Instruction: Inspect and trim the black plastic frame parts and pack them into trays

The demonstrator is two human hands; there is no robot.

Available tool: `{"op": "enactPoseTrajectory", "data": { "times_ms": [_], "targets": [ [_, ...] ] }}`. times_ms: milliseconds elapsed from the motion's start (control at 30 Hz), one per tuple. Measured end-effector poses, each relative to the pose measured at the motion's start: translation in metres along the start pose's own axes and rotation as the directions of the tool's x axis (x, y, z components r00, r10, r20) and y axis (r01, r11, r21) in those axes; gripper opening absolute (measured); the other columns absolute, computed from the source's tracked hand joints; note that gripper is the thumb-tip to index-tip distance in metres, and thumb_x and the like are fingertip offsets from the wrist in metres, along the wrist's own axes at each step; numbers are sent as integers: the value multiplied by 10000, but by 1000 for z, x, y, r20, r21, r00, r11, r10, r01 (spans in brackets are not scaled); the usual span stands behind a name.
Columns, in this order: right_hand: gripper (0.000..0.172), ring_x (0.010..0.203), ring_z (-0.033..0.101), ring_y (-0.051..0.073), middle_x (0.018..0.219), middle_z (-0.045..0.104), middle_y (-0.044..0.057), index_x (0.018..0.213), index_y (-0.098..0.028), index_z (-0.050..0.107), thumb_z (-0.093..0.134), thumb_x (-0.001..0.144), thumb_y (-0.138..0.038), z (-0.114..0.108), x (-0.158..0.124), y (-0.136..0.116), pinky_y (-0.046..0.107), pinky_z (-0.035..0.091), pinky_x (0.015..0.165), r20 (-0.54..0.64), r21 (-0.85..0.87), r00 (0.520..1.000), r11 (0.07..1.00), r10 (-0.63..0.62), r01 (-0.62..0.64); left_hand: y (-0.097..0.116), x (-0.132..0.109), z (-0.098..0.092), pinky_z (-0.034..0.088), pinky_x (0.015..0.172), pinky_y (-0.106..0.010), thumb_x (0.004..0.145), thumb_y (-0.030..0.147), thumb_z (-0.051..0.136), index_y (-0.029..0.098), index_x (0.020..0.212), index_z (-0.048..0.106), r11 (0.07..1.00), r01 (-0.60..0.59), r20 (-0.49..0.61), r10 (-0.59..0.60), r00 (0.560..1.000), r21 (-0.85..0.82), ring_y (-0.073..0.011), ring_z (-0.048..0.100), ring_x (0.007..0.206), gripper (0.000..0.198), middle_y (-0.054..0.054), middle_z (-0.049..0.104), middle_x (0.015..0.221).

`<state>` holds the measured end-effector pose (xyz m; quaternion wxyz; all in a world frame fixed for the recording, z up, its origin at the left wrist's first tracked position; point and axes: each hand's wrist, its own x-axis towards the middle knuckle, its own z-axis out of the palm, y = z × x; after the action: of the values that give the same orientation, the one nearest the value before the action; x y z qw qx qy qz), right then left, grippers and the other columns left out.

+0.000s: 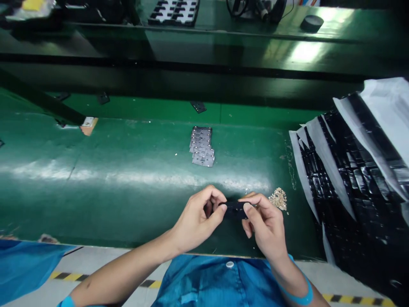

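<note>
A small black flat plastic part (pixel 234 210) is held level above the green bench near its front edge. My left hand (pixel 201 217) pinches its left end between thumb and fingers. At the other end my right hand (pixel 265 221) grips it, with the thumb on the near face. Just right of that hand lies a little heap of tiny tan pieces (pixel 278 199). Farther back, an overlapping row of similar dark plates (pixel 202 147) rests on the bench. Fingers hide both ends of the held part.
Stacked black parts with white sheets (pixel 338 170) take up the right side. A raised green shelf (pixel 243 47) spans the back, bearing a tray (pixel 174 12) and a round black object (pixel 312 23). A loose black part (pixel 198 106) lies below it. A slanting green post (pixel 41 100) stands left.
</note>
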<state>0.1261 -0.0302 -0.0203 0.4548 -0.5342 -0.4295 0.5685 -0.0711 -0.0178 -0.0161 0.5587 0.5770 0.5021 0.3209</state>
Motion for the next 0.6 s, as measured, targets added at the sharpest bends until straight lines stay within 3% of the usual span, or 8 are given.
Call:
{"op": "enactPoseTrajectory", "data": {
  "times_ms": [133,233,333,433,600],
  "targets": [
    [254,382,469,95,520,509,-85,1129,-179,683,652,1036,-413,-3,3,2,204,358,405,52,-151,998,988,30,-22,1,18,-32,478,708,-273,988,299,657,186,959,676,992,-20,-10,21,1000,128,-153,609,756,118,-16,673,840],
    [307,421,459,82,743,692,9,1212,-186,670,668,1020,-426,-5,5,3,215,340,404,52,-190,998,981,41,-31,-3,42,-61,489,710,-275,948,281,679,184,955,685,976,-3,-131,32,991,217,-156,623,752,98,-13,690,825],
    [304,424,436,65,915,748,82,1142,-173,700,669,1014,-447,-8,6,6,227,333,406,43,-202,998,979,50,-41,-11,68,-83,487,694,-273,908,236,690,185,930,685,950,3,-174,54,983,312,-151,611,723,56,-8,692,810],
    [314,429,430,76,838,733,64,1139,-171,708,662,1024,-460,-11,4,12,233,336,422,45,-206,997,977,67,-56,-21,84,-91,481,694,-277,896,190,697,183,912,687,902,-14,-163,93,982,431,-147,605,715,20,-12,682,836],
    [319,452,445,97,753,696,34,1184,-183,704,649,1041,-463,-20,2,23,237,351,447,71,-216,992,972,108,-90,-21,89,-100,483,705,-296,921,180,706,182,1011,702,771,-50,-194,221,956,635,-110,523,627,90,-17,624,953]
  ]
}}
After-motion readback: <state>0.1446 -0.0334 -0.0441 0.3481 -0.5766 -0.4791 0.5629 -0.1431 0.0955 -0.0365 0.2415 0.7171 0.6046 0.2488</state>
